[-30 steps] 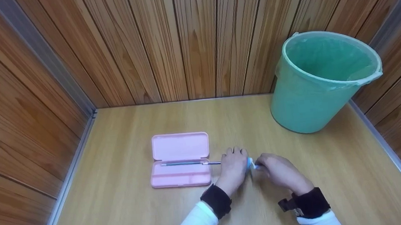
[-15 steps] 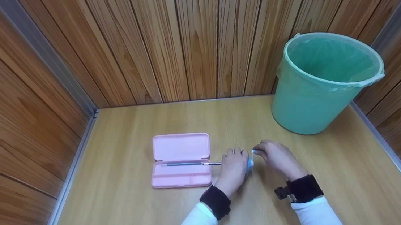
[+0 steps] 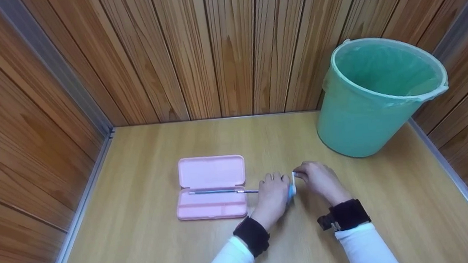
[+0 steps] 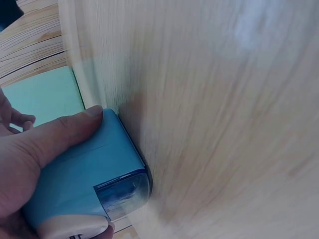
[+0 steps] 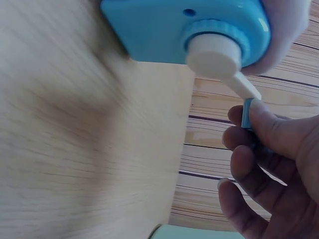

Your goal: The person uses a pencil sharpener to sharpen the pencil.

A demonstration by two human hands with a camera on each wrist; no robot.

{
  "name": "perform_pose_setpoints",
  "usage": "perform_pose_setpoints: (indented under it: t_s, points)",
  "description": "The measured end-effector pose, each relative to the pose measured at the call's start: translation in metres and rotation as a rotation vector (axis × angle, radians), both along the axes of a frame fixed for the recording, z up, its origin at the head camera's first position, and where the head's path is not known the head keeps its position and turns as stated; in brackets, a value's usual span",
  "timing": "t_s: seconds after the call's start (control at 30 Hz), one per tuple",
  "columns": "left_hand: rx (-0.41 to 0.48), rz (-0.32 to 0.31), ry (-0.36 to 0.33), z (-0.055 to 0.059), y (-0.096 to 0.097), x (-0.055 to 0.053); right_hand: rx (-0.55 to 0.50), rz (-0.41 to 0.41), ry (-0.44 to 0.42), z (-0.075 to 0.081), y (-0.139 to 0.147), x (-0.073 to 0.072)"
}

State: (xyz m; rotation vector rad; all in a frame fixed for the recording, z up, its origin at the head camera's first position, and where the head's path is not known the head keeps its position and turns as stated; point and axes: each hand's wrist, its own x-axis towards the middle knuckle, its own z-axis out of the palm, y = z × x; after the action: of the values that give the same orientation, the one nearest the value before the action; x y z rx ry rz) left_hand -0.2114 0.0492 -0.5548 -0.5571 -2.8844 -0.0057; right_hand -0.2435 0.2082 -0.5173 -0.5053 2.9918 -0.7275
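Observation:
My left hand [image 3: 271, 194] grips a blue crank pencil sharpener [image 3: 292, 191] on the table. In the left wrist view the thumb lies along the blue body [image 4: 94, 164], beside a see-through shavings drawer [image 4: 124, 194]. A dark pencil [image 3: 249, 190] sticks out to the left from under this hand, its far end over a pink pencil case [image 3: 211, 170]. With thumb and fingertips my right hand [image 3: 318, 179] pinches the blue knob [image 5: 246, 114] of the white crank [image 5: 241, 85], whose arm points away from me in the head view.
The pencil case lies with its lid laid back; a blue pencil [image 3: 214, 191] is in it, in line with the dark one. A green lined bin [image 3: 356, 125] stands at the back right. Wooden panel walls [image 3: 231, 47] enclose the table [image 3: 155, 248].
My right hand has moved away from me and slightly left, swinging the crank from pointing right to pointing toward the back wall. The left hand and sharpener have stayed in place.

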Motion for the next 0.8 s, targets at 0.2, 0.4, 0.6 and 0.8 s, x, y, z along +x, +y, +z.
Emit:
perform_pose_setpoints:
  t_s: [0.2,0.4,0.6,0.8]
  points:
    - [0.005,0.001,0.003,-0.001,0.000,0.000,0.005,-0.009,-0.009,-0.007,-0.001,-0.005]
    - [0.003,-0.004,0.065,-0.002,-0.001,0.000,-0.003,-0.021,-0.020,-0.011,-0.002,-0.008]
    - [0.021,-0.008,0.034,-0.003,-0.001,-0.001,0.038,-0.058,-0.101,-0.017,-0.004,-0.010]
    - [0.026,-0.009,0.014,-0.003,0.000,-0.001,0.133,-0.052,-0.191,-0.028,-0.008,-0.005]
